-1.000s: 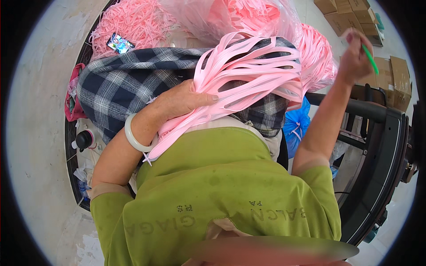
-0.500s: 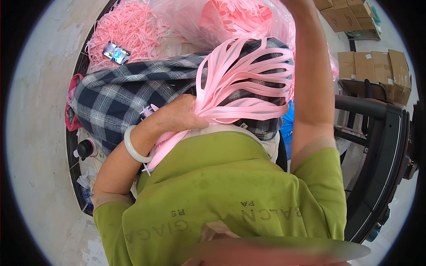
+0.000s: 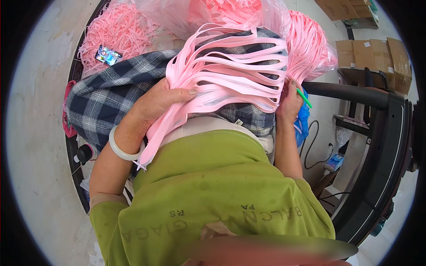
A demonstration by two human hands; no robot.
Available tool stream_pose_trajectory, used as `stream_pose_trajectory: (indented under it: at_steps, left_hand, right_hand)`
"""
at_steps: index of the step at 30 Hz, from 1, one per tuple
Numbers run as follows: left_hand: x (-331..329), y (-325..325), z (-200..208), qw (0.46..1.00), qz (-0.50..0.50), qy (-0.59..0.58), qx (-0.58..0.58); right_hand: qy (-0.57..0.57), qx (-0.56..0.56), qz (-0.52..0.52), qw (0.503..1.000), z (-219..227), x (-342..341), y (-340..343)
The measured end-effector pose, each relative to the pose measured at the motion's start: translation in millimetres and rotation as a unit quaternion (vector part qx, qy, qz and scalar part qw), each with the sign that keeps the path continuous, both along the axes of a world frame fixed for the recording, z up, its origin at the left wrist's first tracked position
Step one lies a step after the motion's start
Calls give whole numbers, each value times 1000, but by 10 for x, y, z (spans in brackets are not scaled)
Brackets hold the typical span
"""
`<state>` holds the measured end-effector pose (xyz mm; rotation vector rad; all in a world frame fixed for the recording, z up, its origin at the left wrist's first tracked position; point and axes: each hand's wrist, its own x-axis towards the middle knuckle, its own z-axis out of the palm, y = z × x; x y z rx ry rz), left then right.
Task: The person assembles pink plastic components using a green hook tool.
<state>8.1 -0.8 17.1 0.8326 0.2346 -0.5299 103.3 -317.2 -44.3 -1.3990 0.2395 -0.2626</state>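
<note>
The pink strips [image 3: 235, 91] are lying across the plaid cloth [image 3: 102, 95] on the lap, with their gathered part inside the left hand [image 3: 162, 99]. This hand is gripping the bunch firmly, its thumb resting on top and its fingers going under. On the right of this hand the strips are spreading like a fan; on its lower left, a narrow tail is hanging down beside the green shirt [image 3: 222, 173], just by the white bracelet [image 3: 117, 146].

The right hand [image 3: 289, 106] is staying at the far right edge of the fan. It is folding its fingers around a thin green tool [image 3: 304, 97], which is sticking out to the right. Whether it is also pinching a strip, I cannot tell.

Behind this hand, a larger pink bundle [image 3: 306, 44] is hanging, and a blue bag [image 3: 302, 119] is showing just beside the wrist. Farther left, a phone [image 3: 108, 55] is lying on a tangled pink pile [image 3: 120, 26]. Cardboard boxes [image 3: 368, 55] are standing at upper right.
</note>
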Motion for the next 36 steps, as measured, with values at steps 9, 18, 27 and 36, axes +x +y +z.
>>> stream_pose_trajectory:
  at_steps: [9, 18, 27, 36]
  left_hand:
    - [-22, -142, 139, 998, 56, 18, -29]
    - [7, -334, 68, 998, -53, -27, -20]
    - [-22, -294, -118, 997, -35, -68, 12]
    - [-66, -312, -118, 999, -1, -32, -9]
  right_hand:
    - [-93, -299, -41, 949, 92, 210, -36]
    - [-195, -326, 31, 924, 1187, 955, -27]
    - [-50, -94, 403, 909, 982, -338, 684]
    - [41, -40, 434, 899, 743, -703, 826]
